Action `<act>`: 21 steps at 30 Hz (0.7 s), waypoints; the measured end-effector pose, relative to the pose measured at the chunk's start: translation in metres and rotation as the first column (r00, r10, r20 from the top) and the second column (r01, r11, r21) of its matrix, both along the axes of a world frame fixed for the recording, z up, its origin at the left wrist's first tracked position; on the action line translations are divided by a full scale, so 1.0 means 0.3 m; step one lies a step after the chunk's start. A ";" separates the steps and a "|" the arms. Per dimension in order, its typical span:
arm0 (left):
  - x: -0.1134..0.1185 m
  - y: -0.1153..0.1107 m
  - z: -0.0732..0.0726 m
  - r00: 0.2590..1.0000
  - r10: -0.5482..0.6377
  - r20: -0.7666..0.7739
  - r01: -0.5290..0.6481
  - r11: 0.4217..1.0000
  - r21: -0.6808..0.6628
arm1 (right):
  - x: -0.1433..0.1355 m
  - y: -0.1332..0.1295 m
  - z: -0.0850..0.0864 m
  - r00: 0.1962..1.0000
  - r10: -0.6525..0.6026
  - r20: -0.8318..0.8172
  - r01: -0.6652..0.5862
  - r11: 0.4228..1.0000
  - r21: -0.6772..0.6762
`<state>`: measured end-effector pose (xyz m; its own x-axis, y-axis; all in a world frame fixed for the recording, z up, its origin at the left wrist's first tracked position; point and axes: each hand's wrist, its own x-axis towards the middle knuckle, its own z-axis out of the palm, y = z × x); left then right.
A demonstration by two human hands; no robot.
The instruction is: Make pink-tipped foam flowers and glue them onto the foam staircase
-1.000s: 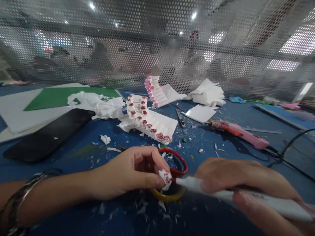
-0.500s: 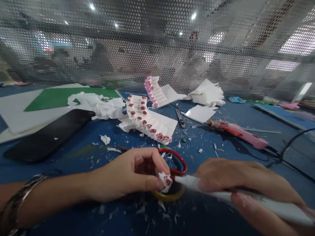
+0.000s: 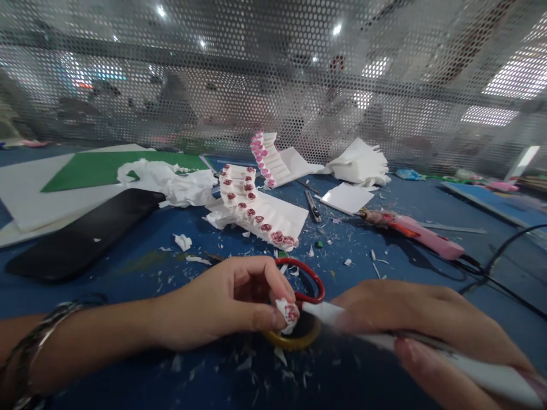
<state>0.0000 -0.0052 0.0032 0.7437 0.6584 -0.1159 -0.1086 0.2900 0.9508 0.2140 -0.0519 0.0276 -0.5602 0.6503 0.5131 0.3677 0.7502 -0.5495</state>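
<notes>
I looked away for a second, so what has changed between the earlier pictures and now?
The right hand dipped slightly, and the rear of the white marker swung lower. Red marks on the paper wad look fuller. Nothing was newly grasped or let go; the left hand, scissors and pink corded tool barely moved.

Blue table [image 3: 350,250], pink glue gun [image 3: 427,234]

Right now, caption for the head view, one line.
Left hand pinches a red-marked paper wad; right hand holds a white marker beside it.
</notes>
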 end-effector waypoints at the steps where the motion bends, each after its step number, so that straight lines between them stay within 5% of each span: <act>1: 0.000 0.001 0.000 1.000 -0.001 -0.005 0.001 1.000 -0.001 | -0.002 0.001 0.001 1.000 0.020 -0.006 -0.020 1.000 -0.013; 9: -0.002 -0.001 -0.004 1.000 -0.016 -0.007 0.016 1.000 -0.008 | -0.009 0.002 -0.014 0.990 0.089 -0.108 -0.091 0.996 -0.016; 21: -0.002 0.003 -0.006 1.000 -0.022 -0.004 0.022 1.000 -0.020 | -0.010 -0.015 0.000 0.998 0.068 0.007 -0.068 0.998 0.010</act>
